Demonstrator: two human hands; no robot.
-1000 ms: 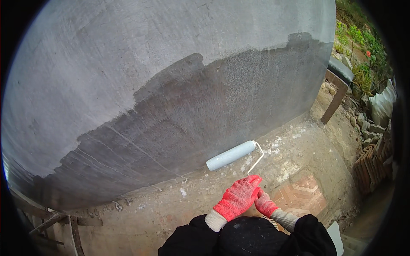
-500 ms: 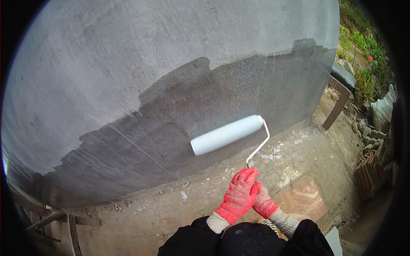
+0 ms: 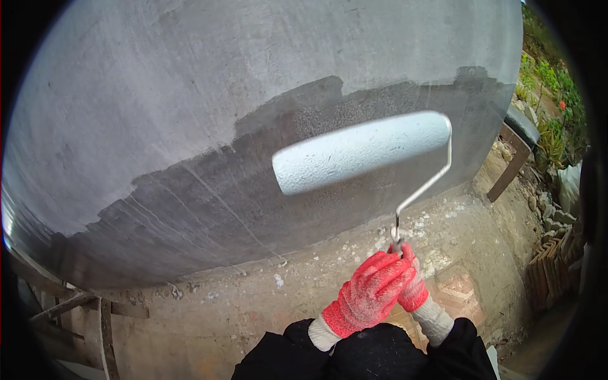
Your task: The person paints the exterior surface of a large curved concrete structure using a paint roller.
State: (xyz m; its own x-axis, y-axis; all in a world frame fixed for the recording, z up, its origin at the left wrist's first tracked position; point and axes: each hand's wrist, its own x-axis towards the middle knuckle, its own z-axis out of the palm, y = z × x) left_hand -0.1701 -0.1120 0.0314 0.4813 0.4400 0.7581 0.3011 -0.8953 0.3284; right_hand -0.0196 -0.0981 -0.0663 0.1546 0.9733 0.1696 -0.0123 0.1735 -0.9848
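Note:
A paint roller with a pale blue-white sleeve and a bent wire frame is raised in front of a grey cement wall. The wall's lower band is dark and wet, the upper part dry and light. Both my hands wear red knit gloves with white cuffs. My left hand and my right hand are wrapped together around the roller's handle, which is hidden inside the gloves. The roller sleeve sits across the edge between wet and dry wall.
Bare dirt ground with white specks and some bricks lies below the wall. A wooden frame stands at lower left. A dark bench-like piece, plants and stacked tiles are at the right.
The roller has risen from low near the ground up the wall and now appears much larger and closer. Both hands lifted with it.

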